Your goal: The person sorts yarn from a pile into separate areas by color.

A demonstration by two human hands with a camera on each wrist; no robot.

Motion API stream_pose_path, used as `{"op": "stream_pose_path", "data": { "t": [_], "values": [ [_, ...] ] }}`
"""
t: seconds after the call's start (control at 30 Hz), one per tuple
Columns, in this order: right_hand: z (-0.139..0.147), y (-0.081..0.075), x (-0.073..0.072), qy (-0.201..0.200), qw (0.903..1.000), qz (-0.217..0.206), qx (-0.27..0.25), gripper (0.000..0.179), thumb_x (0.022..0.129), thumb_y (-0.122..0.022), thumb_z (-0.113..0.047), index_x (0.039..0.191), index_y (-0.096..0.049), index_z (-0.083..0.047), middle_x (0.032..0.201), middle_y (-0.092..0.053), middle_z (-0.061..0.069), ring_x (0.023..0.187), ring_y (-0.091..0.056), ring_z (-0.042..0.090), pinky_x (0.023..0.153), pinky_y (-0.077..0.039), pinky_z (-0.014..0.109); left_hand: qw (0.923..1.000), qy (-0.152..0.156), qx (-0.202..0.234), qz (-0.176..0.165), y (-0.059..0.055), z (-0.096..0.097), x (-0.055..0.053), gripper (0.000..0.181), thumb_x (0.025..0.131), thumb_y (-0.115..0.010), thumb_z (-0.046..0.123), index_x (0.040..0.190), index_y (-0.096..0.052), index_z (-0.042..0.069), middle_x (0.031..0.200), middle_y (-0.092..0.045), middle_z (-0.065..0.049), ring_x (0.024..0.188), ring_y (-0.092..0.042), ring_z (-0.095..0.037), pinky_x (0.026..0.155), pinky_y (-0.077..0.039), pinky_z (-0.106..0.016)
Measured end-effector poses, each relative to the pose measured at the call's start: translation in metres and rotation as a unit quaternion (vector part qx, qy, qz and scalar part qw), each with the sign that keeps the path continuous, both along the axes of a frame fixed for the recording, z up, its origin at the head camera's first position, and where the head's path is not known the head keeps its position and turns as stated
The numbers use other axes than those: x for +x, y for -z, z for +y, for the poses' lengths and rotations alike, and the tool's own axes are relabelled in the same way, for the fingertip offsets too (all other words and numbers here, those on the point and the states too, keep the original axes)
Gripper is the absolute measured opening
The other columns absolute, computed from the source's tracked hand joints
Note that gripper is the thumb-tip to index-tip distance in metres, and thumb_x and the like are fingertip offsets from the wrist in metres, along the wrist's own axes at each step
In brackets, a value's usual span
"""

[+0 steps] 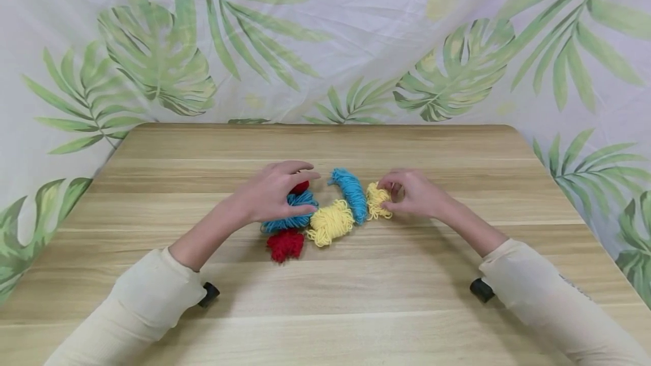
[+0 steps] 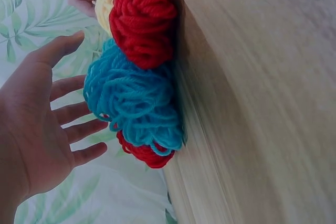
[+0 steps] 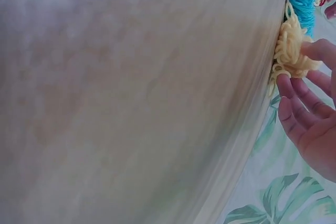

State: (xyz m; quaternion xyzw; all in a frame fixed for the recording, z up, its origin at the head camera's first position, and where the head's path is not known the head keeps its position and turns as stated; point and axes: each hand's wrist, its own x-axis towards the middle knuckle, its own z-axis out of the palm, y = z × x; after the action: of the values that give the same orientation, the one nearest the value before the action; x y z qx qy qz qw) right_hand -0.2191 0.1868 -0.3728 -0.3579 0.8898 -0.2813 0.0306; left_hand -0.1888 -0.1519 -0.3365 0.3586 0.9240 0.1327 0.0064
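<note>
Currently, six yarn bundles lie grouped in a loose row across the middle of the wood-grain table (image 1: 325, 298). From left to right: near red bundle (image 1: 285, 245); left blue bundle (image 1: 287, 223) directly on its far side; far red bundle (image 1: 300, 187), mostly hidden by fingers; middle yellow bundle (image 1: 331, 222); right blue bundle (image 1: 350, 195), long and slightly curved, running from far to near; right yellow bundle (image 1: 377, 201), the smallest yellow one, at the right end.

Left hand (image 1: 277, 191): wide, fingers extended and thumb held apart, above and beside the left blue bundle. Left wrist view shows the fingertips passing behind the blue strands; whether they touch cannot be told. Nothing held.

Right hand (image 1: 414, 191): narrow, thumb on the near side and fingers on the far side of the right yellow bundle, gripping it at its right edge. Right wrist view: thumb tip against the strands, remaining fingers bent below.

Contacts: near red bundle against left blue bundle; middle yellow bundle against right blue bundle; right yellow bundle just beside the latter.

Surroundings: pale sleeves (image 1: 147, 292) on both arms, a small black object (image 1: 208, 295) at the left cuff; leaf-print cloth (image 1: 356, 33) beyond the table's far edge.
</note>
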Motion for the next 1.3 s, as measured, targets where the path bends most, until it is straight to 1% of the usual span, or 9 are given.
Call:
{"op": "stream_pose_path", "data": {
  "t": [0.2, 0.33, 0.47, 0.7, 0.9, 1.03, 1.3],
  "values": [
    [0.0, -0.002, 0.0, 0.004, 1.0, -0.005, -0.001, 0.016, 0.08, -0.08, 0.0, 0.093, -0.071, -0.002, 0.081, -0.067, 0.003, 0.073, -0.065, 0.015, 0.068, -0.056, 0.034, 1.0, -0.001, 0.001, -0.004, -0.001, 0.006, 0.0, 0.069, 0.093, -0.075, 0.047, 0.148, -0.058, 0.01, 0.153, -0.051, -0.018, 0.142, -0.046, -0.038, 0.117, -0.034, -0.061],
    [-0.001, -0.003, -0.001, 0.011, 0.9998, -0.014, 0.0, 0.014, 0.077, -0.075, 0.004, 0.088, -0.069, -0.004, 0.077, -0.066, 0.002, 0.071, -0.062, 0.013, 0.065, -0.054, 0.03, 1.0, 0.002, -0.006, -0.002, -0.002, 0.008, 0.0, 0.068, 0.093, -0.075, 0.048, 0.148, -0.058, 0.011, 0.152, -0.052, -0.018, 0.142, -0.046, -0.037, 0.117, -0.033, -0.061],
    [-0.001, -0.002, -0.001, 0.019, 0.9993, -0.031, -0.004, 0.014, 0.076, -0.072, 0.005, 0.086, -0.069, -0.005, 0.076, -0.066, 0.002, 0.07, -0.061, 0.013, 0.064, -0.053, 0.029, 0.9998, 0.004, -0.018, 0.002, -0.001, 0.01, -0.001, 0.067, 0.093, -0.074, 0.048, 0.147, -0.059, 0.011, 0.151, -0.053, -0.018, 0.142, -0.047, -0.037, 0.116, -0.034, -0.061],
    [0.007, -0.002, -0.003, 0.024, 0.9973, -0.06, -0.035, 0.018, 0.074, -0.068, 0.008, 0.087, -0.066, -0.004, 0.078, -0.065, 0.005, 0.072, -0.061, 0.016, 0.063, -0.052, 0.025, 0.9999, 0.004, -0.015, -0.001, -0.001, 0.011, -0.002, 0.066, 0.093, -0.075, 0.047, 0.147, -0.059, 0.013, 0.151, -0.054, -0.017, 0.141, -0.048, -0.036, 0.116, -0.034, -0.061],
    [0.018, -0.004, -0.006, 0.037, 0.996, -0.048, -0.065, 0.02, 0.073, -0.065, 0.01, 0.088, -0.066, -0.003, 0.079, -0.065, 0.006, 0.074, -0.059, 0.018, 0.06, -0.049, 0.02, 0.9999, 0.008, -0.011, 0.003, -0.003, 0.012, -0.001, 0.065, 0.093, -0.075, 0.047, 0.147, -0.06, 0.013, 0.149, -0.055, -0.017, 0.14, -0.05, -0.035, 0.115, -0.035, -0.061],
    [0.024, -0.006, -0.006, 0.051, 0.9941, -0.052, -0.08, 0.021, 0.073, -0.064, 0.012, 0.089, -0.066, -0.002, 0.08, -0.064, 0.006, 0.075, -0.059, 0.019, 0.059, -0.049, 0.018, 0.9998, 0.013, -0.008, 0.01, -0.003, 0.014, 0.0, 0.065, 0.093, -0.076, 0.047, 0.145, -0.061, 0.012, 0.146, -0.058, -0.017, 0.138, -0.052, -0.034, 0.115, -0.037, -0.06],
    [0.035, -0.005, -0.005, 0.08, 0.991, -0.06, -0.089, 0.024, 0.072, -0.064, 0.014, 0.091, -0.066, 0.0, 0.082, -0.061, 0.008, 0.074, -0.058, 0.017, 0.06, -0.05, 0.019, 0.9994, 0.027, -0.005, 0.019, -0.002, 0.018, 0.0, 0.064, 0.093, -0.075, 0.047, 0.143, -0.063, 0.009, 0.141, -0.062, -0.015, 0.134, -0.055, -0.033, 0.114, -0.039, -0.058]
  ]
}}
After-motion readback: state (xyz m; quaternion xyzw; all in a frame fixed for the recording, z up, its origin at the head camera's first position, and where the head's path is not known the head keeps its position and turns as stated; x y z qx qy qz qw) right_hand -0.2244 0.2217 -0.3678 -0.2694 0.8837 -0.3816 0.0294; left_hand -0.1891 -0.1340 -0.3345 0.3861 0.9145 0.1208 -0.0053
